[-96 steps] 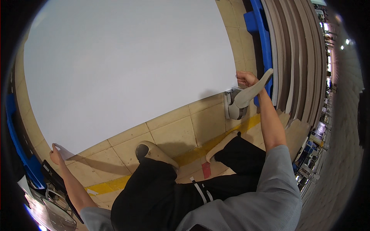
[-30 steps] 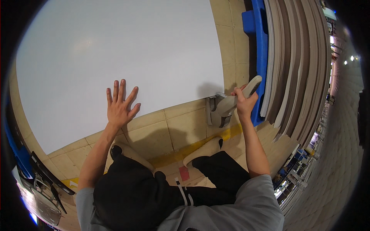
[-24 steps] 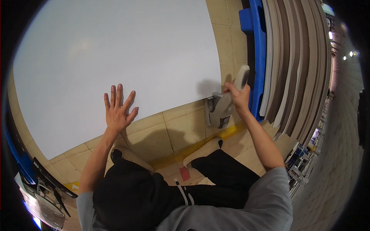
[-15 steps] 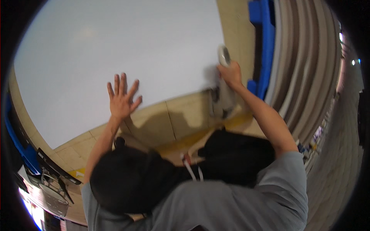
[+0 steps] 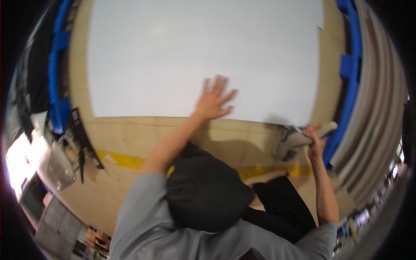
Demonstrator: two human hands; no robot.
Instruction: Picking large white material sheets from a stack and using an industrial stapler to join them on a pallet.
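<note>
We see a broad, plain white sheet (image 5: 173, 56) lying flat, its near edge almost straight. We have a beige-grey, long-handled hand tool (image 5: 297, 140) by its near right corner, handle slanting up rightward

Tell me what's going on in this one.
A person's left hand lies spread on a large white sheet, by its near edge. The right hand grips the handle of a beige tool at the sheet's near right corner. To the right, beyond a blue frame, brownish layers are stacked.
</note>
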